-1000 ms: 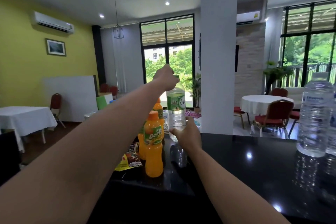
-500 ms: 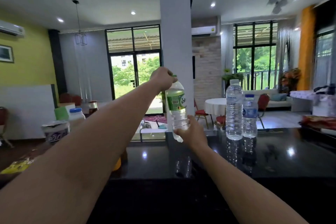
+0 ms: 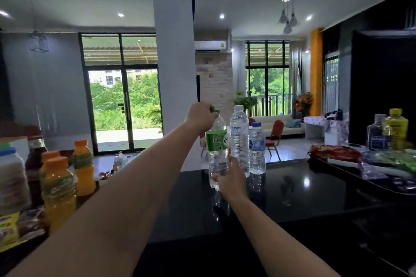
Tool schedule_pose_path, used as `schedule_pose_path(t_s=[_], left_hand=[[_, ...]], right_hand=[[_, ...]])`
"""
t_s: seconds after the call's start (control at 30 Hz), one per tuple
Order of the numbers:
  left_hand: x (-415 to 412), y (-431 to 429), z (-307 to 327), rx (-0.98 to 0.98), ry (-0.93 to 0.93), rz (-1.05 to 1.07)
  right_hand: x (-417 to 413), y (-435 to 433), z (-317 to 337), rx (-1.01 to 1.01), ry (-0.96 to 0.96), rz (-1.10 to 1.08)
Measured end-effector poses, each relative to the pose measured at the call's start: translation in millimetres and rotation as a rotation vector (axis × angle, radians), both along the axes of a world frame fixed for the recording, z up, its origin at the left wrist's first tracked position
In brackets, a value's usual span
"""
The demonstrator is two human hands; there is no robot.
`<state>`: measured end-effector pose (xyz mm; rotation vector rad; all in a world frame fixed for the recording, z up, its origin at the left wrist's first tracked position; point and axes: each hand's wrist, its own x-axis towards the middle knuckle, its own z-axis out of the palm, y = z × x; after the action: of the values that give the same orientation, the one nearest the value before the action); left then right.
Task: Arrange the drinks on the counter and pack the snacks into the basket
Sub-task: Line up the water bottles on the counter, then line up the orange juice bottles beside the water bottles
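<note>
A white pillar [image 3: 174, 69] stands before glass doors [image 3: 122, 105] and red chairs [image 3: 275, 134].

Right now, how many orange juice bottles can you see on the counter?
3, all at the counter's left end: the nearest, one behind it with mostly its cap showing, and one farther right. Others may be hidden.

Two bare forearms, no sleeves, hands [image 3: 200, 117] without rings
</note>
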<state>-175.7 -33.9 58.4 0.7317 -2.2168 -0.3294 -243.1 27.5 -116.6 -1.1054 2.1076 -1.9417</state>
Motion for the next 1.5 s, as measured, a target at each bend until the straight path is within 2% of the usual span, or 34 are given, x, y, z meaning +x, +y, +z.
schedule_pose_path(t_s=[0.13, 0.33, 0.53, 0.93, 1.07, 1.23, 1.37, 1.5], left_hand=[[-9, -18, -10, -0.036, 0.003, -0.013], [-26, -44, -18, 0.023, -0.001, -0.088], [-32, -51, -21, 0.129, 0.082, -0.168], [-42, -45, -32, 0.064, 0.089, -0.094], [-38, -40, -30, 0.035, -0.003, -0.089], [-17, -29, -27, 0.05, -0.264, -0.074], [20, -26, -22, 0.035, -0.476, 0.0], [71, -28, -8, -0.012, -0.58, 0.104]], right_hand=[[-6, -16, -3, 0.013, 0.001, -0.011], [-18, -38, -6, 0.139, 0.189, -0.185], [-21, -40, -4, 0.079, 0.233, -0.23], [-29, -35, -10, 0.113, 0.27, -0.243], [-27, -30, -9, 0.13, 0.271, -0.232], [-19, -22, -6, 0.176, 0.237, -0.21], [-1, -12, -1, 0.21, 0.316, -0.211], [25, -3, 7, 0.294, 0.39, -0.178]])
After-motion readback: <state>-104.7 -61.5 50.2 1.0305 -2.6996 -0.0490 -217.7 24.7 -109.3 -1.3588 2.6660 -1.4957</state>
